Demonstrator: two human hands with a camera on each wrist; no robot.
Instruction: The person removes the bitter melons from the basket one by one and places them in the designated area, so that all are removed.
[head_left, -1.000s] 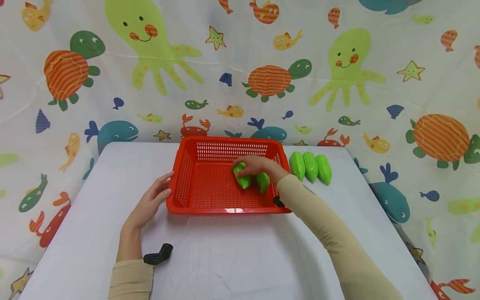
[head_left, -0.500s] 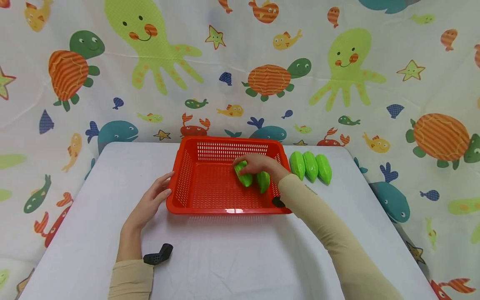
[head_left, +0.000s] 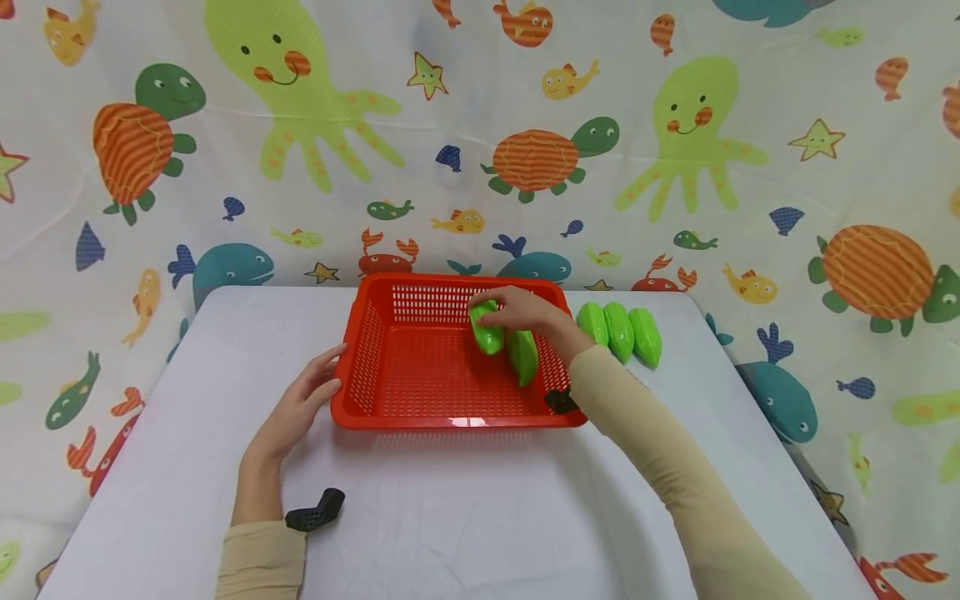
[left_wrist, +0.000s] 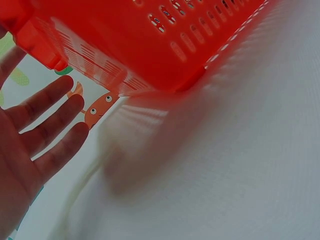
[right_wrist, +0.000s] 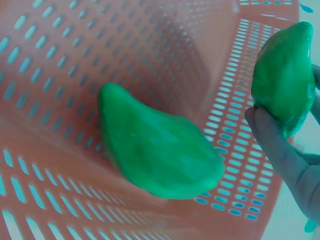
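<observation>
Green toy fruit (head_left: 487, 332) pinched in right hand (head_left: 525, 313) above red basket (head_left: 360, 367), near far right corner. Left hand (head_left: 300, 408), fingers straight, touches basket's left wall. Loose pinch risks drop onto second fruit (head_left: 523, 358).

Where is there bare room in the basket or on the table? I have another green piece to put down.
The red basket floor is bare left of the lying green piece. The table is bare in front of it. It is crowded right of the basket, by three green pieces.
</observation>
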